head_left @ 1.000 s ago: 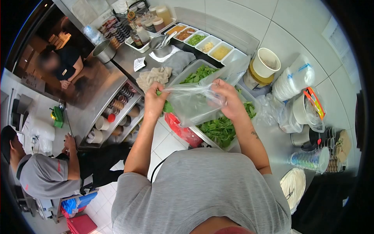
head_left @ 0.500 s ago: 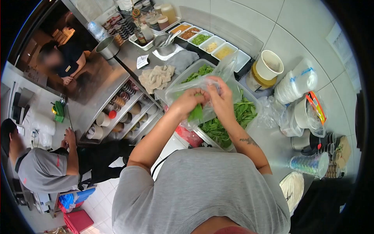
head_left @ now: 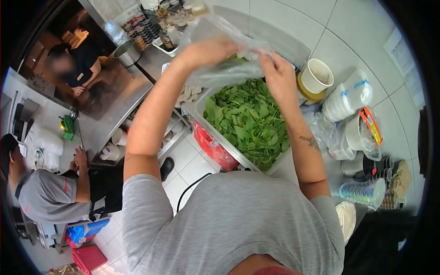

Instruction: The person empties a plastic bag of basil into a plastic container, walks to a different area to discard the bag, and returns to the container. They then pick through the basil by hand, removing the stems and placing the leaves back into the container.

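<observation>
My right hand [head_left: 278,72] is closed on the edge of a clear plastic bag [head_left: 211,32], its thumb and fingers pinched together. At the bag's other side is my left hand [head_left: 211,51], smeared by motion; its fingers are blurred against the plastic, so its grip is unclear. Some green leaves show through the bag near the left fingertips. Below both hands, a rectangular plastic tub [head_left: 228,145] holds a heap of leafy greens [head_left: 247,120].
A red bag [head_left: 213,145] hangs beside the tub. White bucket [head_left: 319,75], stacked lids [head_left: 349,96] and cups [head_left: 364,193] stand at right. A steel pot [head_left: 127,53] is upper left. One person [head_left: 55,195] stands at left; another [head_left: 82,68] leans beyond the counter.
Both hands and the bag have lifted up and away from the tub, the left hand moving up and left. More of the greens now shows. The person at left has shifted slightly.
</observation>
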{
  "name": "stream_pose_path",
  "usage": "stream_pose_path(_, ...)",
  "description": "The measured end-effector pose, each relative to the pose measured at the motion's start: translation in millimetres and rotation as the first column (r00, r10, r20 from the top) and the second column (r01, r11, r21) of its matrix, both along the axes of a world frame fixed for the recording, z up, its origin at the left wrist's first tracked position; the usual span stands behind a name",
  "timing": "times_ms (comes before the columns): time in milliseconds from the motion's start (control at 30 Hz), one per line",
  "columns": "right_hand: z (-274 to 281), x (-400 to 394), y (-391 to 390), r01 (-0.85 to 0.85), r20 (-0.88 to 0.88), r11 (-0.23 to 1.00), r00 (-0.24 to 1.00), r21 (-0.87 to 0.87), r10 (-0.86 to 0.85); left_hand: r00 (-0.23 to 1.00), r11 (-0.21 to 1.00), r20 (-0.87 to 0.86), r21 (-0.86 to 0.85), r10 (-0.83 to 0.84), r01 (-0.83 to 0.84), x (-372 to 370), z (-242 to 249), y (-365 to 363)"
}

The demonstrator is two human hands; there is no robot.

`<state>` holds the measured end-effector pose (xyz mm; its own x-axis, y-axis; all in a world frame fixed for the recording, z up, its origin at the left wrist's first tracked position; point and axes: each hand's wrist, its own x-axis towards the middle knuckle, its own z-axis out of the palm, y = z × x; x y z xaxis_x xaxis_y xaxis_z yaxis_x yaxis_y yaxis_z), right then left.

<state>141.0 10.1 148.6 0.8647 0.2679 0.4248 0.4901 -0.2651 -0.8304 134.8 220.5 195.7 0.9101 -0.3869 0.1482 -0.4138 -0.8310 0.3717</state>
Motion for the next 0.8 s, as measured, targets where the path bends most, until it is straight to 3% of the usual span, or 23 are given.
stream_pose_path(100, 29.4, 3.5, 10.0, 0.073, 0.166, 0.997, 0.983, 0.035, -0.077, 0.915, 0.917, 0.073, -0.082, 0.397, -0.391, 8.5, 26.9, 12.1)
stream_pose_path(200, 31.2, 24.0, 24.2, 0.101, 0.324, 0.991, 0.938, 0.092, -0.126, 0.976, 0.973, -0.024, 0.081, 0.219, -0.216, 1.0, 49.7, 15.9)
stream_pose_path(233, 28.9, 32.3, 29.4, 0.101, 0.363, 0.988, 0.922, 0.114, -0.136, 0.934, 0.944, 0.155, 0.025, 0.322, -0.329, -0.8, 54.1, 20.7)
stream_pose_path(333, 21.1, 55.5, 44.6, 0.075, 0.293, 0.988, 0.950, 0.133, -0.111, 0.975, 0.916, 0.073, 0.335, 0.209, -0.221, -16.8, 62.3, 3.1)
stream_pose_path(367, 23.6, 54.1, 45.5, 0.016, 0.165, 0.984, 0.985, 0.175, -0.045, 0.952, 0.882, -0.229, 0.464, 0.203, -0.076, -26.3, 72.4, -7.1)
stream_pose_path(433, 36.8, 45.3, 49.8, -0.085, -0.085, 0.955, 0.990, 0.283, 0.113, 0.963, 0.942, -0.195, 0.315, 0.186, -0.118, -40.1, 77.4, -1.6)
stream_pose_path(467, 36.5, 50.9, 51.6, -0.081, -0.086, 0.950, 0.990, 0.301, 0.111, 0.966, 0.961, -0.183, 0.243, 0.180, -0.133, -43.5, 78.2, 3.1)
stream_pose_path(567, 33.3, 64.0, 53.2, -0.072, -0.109, 0.926, 0.987, 0.370, 0.120, 0.875, 0.923, -0.444, 0.385, 0.192, -0.008, -42.7, 76.3, 10.1)
stream_pose_path(600, 39.1, 64.0, 53.1, -0.082, -0.110, 0.911, 0.984, 0.403, 0.137, 0.954, 0.924, -0.260, 0.381, 0.147, -0.038, -40.7, 78.5, 18.8)
stream_pose_path(667, 50.1, 63.1, 52.4, -0.078, -0.092, 0.855, 0.985, 0.512, 0.145, 0.991, 0.929, 0.124, 0.357, 0.053, -0.094, -39.1, 80.2, 39.8)
stream_pose_path(700, 55.6, 61.6, 51.6, -0.065, -0.075, 0.809, 0.988, 0.585, 0.134, 0.984, 0.998, 0.171, 0.018, 0.056, -0.060, -53.8, 86.5, 35.7)
stream_pose_path(767, 54.0, 69.1, 52.4, -0.068, -0.098, 0.745, 0.979, 0.664, 0.177, 0.783, 0.969, 0.619, 0.225, -0.059, -0.104, -50.3, 58.1, 29.7)
stream_pose_path(800, 48.7, 83.8, 52.6, -0.081, -0.135, 0.734, 0.964, 0.674, 0.229, 0.808, 0.906, 0.576, 0.398, -0.127, -0.141, -51.0, 40.0, 31.5)
